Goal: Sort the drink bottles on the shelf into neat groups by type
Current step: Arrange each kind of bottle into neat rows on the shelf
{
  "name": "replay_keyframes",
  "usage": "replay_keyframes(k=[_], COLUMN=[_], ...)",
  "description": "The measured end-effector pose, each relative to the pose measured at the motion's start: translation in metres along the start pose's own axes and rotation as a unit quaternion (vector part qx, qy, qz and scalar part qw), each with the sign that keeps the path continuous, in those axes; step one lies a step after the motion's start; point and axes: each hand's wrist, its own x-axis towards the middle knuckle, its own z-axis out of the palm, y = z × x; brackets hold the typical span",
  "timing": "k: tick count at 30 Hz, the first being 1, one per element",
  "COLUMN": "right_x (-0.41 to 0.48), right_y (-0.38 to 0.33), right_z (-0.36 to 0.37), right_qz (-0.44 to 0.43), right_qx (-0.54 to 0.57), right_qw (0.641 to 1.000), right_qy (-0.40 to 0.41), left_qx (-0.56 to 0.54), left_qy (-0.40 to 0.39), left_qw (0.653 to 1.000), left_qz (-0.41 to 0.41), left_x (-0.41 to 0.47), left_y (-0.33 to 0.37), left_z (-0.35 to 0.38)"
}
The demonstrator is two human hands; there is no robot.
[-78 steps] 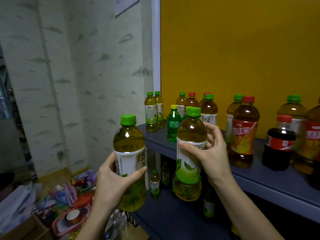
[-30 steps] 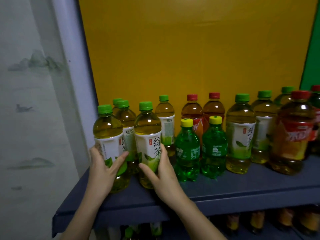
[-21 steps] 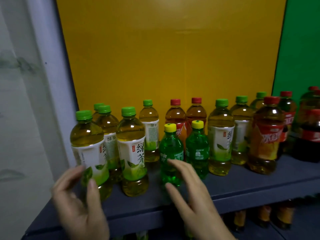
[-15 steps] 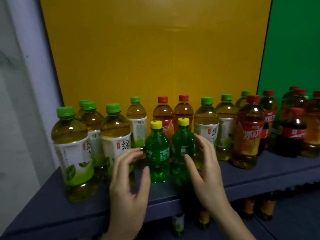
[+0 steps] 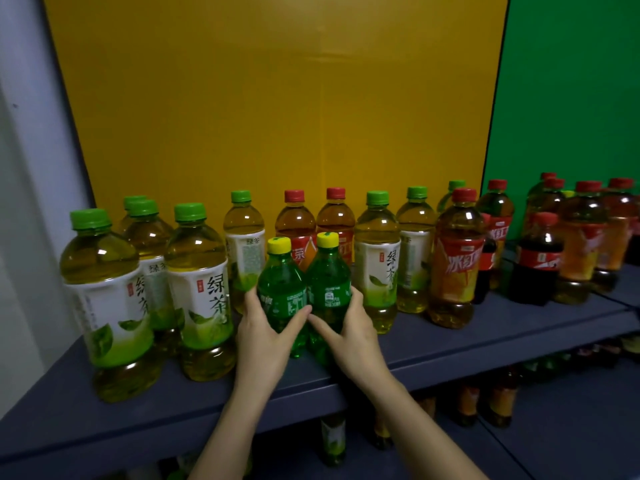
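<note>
Two small green soda bottles with yellow caps stand side by side at the front of the dark blue shelf [image 5: 519, 327]. My left hand [image 5: 265, 336] grips the left soda bottle [image 5: 281, 282]. My right hand [image 5: 349, 332] grips the right soda bottle [image 5: 327, 275]. Both bottles stand on the shelf. Large green tea bottles [image 5: 199, 292] with green caps cluster at the left. More green tea bottles [image 5: 377, 261] stand right of the sodas. Two red-capped tea bottles [image 5: 298, 226] stand behind the sodas.
A big red-capped iced tea bottle [image 5: 455, 261], a cola bottle [image 5: 536, 261] and more red-capped bottles fill the right end. A yellow panel [image 5: 277, 98] and a green panel [image 5: 571, 98] back the shelf. A lower shelf holds more bottles [image 5: 332, 441].
Both hands let go of the two large green tea bottles at the left, moved right, and closed around the two small green soda bottles. The view shifted right.
</note>
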Motion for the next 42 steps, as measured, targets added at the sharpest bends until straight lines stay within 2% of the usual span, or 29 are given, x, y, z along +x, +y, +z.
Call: replay_keyframes(k=[7,14,20,25,33,42], right_x=[-0.032,-0.068,-0.090,-0.107,-0.117,-0.096], right_y=[0.002,0.006,0.031,0.070,0.135,0.214], right_z=[-0.031,-0.117,-0.211,-0.303,-0.448,-0.565], right_qz=[0.030,0.044,0.074,0.091,0.115,0.135], right_qx=[0.087,0.098,0.060,0.006,-0.057,-0.071], right_qw=[0.995,0.989,0.975,0.961,0.949,0.941], right_qy=[0.026,0.097,0.203,0.261,0.287,0.302], left_qx=[-0.078,-0.168,-0.219,-0.262,-0.298,-0.289], left_qy=[-0.021,-0.134,-0.209,-0.257,-0.290,-0.311], left_qw=[0.996,0.975,0.951,0.927,0.907,0.903], left_qz=[0.025,0.049,0.069,0.074,0.062,0.066], left_x=[-0.020,-0.034,-0.057,-0.086,-0.132,-0.149], left_y=[0.020,0.067,0.106,0.146,0.204,0.245], left_z=[0.003,0.055,0.147,0.245,0.396,0.537])
